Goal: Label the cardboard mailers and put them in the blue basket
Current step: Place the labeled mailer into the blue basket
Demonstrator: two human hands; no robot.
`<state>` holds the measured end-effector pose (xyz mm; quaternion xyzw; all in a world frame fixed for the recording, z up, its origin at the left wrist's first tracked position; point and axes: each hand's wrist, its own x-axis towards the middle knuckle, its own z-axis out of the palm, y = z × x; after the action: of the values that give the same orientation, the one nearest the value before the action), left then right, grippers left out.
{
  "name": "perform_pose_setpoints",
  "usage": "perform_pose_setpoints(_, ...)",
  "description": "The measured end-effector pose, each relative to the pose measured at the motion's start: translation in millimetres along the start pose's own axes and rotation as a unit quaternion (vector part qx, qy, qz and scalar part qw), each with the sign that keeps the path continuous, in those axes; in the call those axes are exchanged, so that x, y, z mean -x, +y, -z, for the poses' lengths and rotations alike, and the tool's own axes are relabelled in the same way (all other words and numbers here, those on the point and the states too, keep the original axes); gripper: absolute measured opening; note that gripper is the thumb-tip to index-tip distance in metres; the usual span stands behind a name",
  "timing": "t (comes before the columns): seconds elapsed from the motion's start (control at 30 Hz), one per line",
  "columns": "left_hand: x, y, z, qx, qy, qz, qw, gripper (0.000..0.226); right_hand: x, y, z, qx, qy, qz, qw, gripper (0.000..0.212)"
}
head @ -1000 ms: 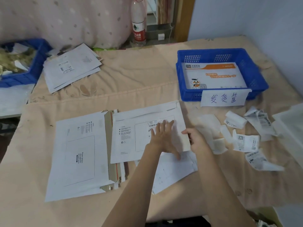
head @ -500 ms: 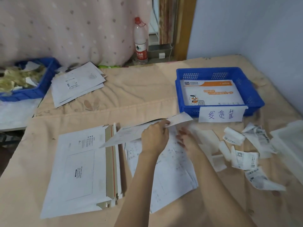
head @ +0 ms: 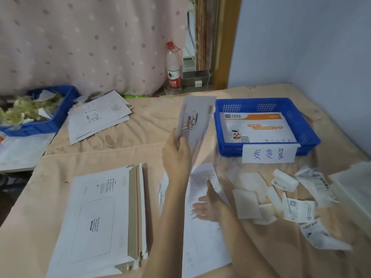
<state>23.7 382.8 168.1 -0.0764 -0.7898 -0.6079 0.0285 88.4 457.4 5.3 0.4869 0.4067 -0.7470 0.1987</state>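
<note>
Head view shows the cardboard mailer [head: 195, 121], flat a second ago, now lifted on edge in the left hand's [head: 177, 155] pinch just left of the blue basket [head: 309, 135], ready to drop in; right hand [head: 208, 207] hovers open-fingered.

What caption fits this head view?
Left hand lifts a cardboard mailer toward the blue basket; right hand open below.

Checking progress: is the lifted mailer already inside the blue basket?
No, the left hand holds the mailer upright in the air beside the blue basket.
</note>
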Motion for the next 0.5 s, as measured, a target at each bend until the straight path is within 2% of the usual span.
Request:
perform_pose_setpoints(0.07, -3, 3, 1, 0.099, 0.024, 0.101, 0.990, 0.020, 2, 3, 0, -0.038, -0.010, 0.021, 0.999, 0.101)
perform_pose_setpoints(0.13, -5, 1, 1, 0.189, 0.039, 0.211, 0.958, 0.020, -4, 2, 7, -0.086, -0.006, 0.067, 0.994, 0.116)
perform_pose_setpoints(0.17, -6, -3, 2, 0.219, 0.046, 0.248, 0.943, 0.018, -2, 0, 13, -0.110, 0.001, 0.070, 0.991, 0.104)
perform_pose_setpoints(0.23, -8, -17, 4, 0.247, 0.051, 0.286, 0.924, 0.012, 1, -4, 27, -0.156, 0.026, 0.097, 0.983, 0.065)
perform_pose_setpoints(0.3, -7, -35, 6, 0.285, 0.043, 0.303, 0.908, 0.010, 10, -12, 42, -0.172, 0.079, 0.149, 0.971, 0.046)
perform_pose_setpoints(0.37, -2, -51, 10, 0.320, 0.023, 0.312, 0.894, 0.019, 16, -18, 57, -0.166, 0.142, 0.220, 0.951, 0.025)
perform_pose_setpoints(0.4, 2, -60, 12, 0.334, 0.016, 0.323, 0.886, 0.020, 21, -22, 65, -0.151, 0.170, 0.251, 0.941, 0.020)
perform_pose_setpoints(0.43, 6, -69, 15, 0.347, 0.011, 0.341, 0.873, 0.019, 23, -24, 71, -0.129, 0.195, 0.277, 0.932, 0.023)
perform_pose_setpoints(0.5, 15, -89, 21, 0.375, 0.002, 0.387, 0.842, 0.021, 27, -26, 84, -0.100, 0.214, 0.329, 0.914, 0.039)
